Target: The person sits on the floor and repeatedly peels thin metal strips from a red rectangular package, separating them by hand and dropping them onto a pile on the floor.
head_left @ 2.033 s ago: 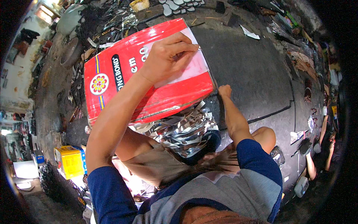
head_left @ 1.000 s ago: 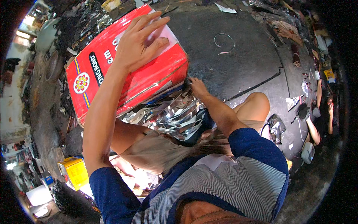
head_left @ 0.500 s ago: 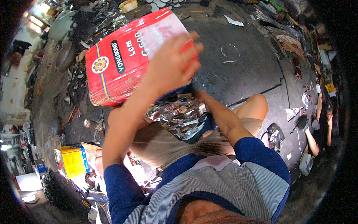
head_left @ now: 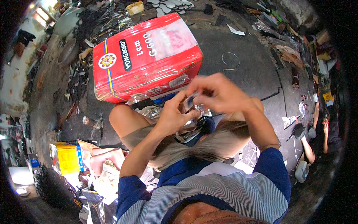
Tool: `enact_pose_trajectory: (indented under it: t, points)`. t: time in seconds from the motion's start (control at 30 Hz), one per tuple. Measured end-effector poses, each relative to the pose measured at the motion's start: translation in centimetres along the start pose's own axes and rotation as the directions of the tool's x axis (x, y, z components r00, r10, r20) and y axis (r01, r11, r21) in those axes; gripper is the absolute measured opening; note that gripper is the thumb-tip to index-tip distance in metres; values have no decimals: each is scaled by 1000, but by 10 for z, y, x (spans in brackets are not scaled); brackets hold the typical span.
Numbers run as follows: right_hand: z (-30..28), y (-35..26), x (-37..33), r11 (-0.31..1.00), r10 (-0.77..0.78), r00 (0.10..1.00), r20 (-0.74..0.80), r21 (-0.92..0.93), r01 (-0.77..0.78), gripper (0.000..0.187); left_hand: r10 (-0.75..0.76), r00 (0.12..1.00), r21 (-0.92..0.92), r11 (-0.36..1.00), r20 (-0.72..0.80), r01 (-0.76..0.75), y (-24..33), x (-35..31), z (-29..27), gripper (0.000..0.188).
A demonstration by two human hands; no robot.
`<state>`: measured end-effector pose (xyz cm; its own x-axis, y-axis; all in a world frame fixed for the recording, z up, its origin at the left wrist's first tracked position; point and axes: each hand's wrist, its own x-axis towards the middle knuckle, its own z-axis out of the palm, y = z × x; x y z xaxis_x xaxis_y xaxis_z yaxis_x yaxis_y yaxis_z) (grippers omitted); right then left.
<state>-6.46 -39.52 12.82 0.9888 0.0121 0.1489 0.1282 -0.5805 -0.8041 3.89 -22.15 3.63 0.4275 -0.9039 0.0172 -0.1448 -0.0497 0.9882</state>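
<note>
Over my lap my left hand (head_left: 173, 116) is closed around a small shiny dark-grey piece (head_left: 189, 102); its exact kind I cannot make out. My right hand (head_left: 220, 93) is beside it, fingers curled in close to the same piece and slightly blurred. Whatever lies between the right fingers is hidden. Crumpled silver reflective sheeting (head_left: 182, 137) lies in my lap under both hands, partly covered by them. Just beyond the hands stands a large red box-shaped container (head_left: 149, 61) with a shiny wrapped surface, touched by neither hand.
A yellow and blue box (head_left: 67, 158) stands at the left, with pale scraps (head_left: 106, 164) beside it. A thin wire loop (head_left: 230, 61) lies on the dark floor right of the container. Scrap piles line the far edges. Another person's arms (head_left: 308, 145) show at the far right.
My left hand has come back from the top of the red container to my lap. My right hand has risen from the silver sheeting to meet it. The container sits slightly further right.
</note>
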Motion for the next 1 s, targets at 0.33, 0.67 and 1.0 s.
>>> enact_pose_trajectory:
  t: [0.33,0.67,1.0]
  points:
    - [-79,16,34,855,107,840,-532,481,196,27,79,931,185,983,-356,-13,48,-51,-83,34]
    - [-61,-42,49,923,123,975,-184,382,-45,20,290,956,330,900,36,-285,26,-17,-44,53]
    - [-31,-66,33,969,-9,947,-320,-238,-71,15,249,881,-199,916,-403,-349,69,18,6,63]
